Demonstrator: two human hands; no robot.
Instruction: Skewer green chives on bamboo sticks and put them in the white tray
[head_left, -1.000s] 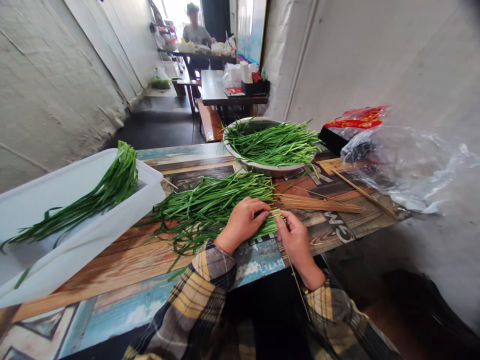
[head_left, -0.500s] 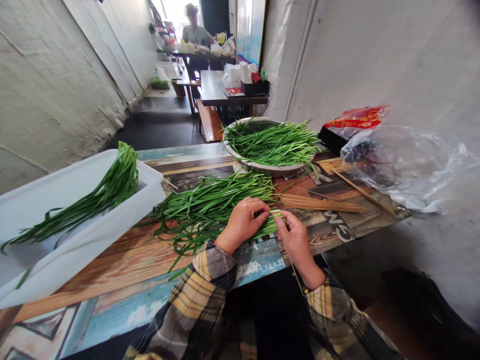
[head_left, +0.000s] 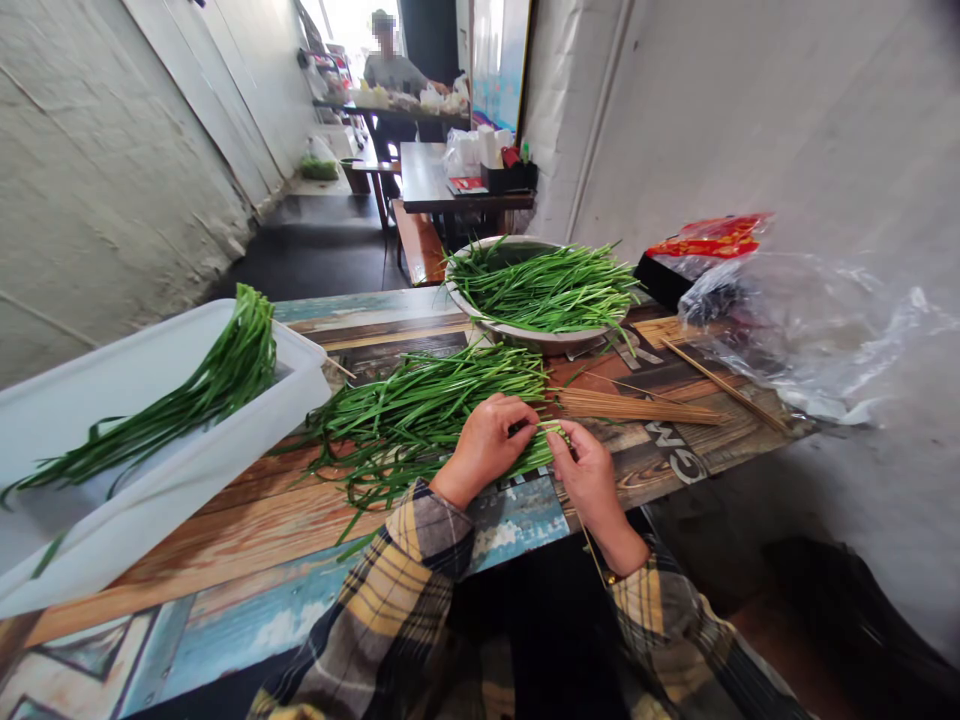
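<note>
My left hand (head_left: 495, 437) is closed in a pinch around the pale stem ends of a few garlic chives (head_left: 534, 455). Right beside it, my right hand (head_left: 589, 475) pinches the tips of the same stems between thumb and forefinger. A thin bamboo skewer (head_left: 592, 552) sticks out below the right palm toward the sleeve; its upper end is hidden by the hand. Behind and left of my hands, a loose pile of garlic chives (head_left: 427, 400) lies on the wood-patterned table (head_left: 247, 530). A bundle of bamboo skewers (head_left: 637, 405) rests to the right.
A metal bowl (head_left: 517, 335) heaped with chives stands at the back. On the left is a white plastic tub (head_left: 292, 370) with a bunch of chives. Clear plastic bags (head_left: 817, 330) and a red packet (head_left: 709, 237) lie at right. A person (head_left: 394, 70) stands at a far table.
My hands stay almost in the same place on the stems. The person in the background has lowered an arm, and the yellowish thing by that hand no longer shows.
</note>
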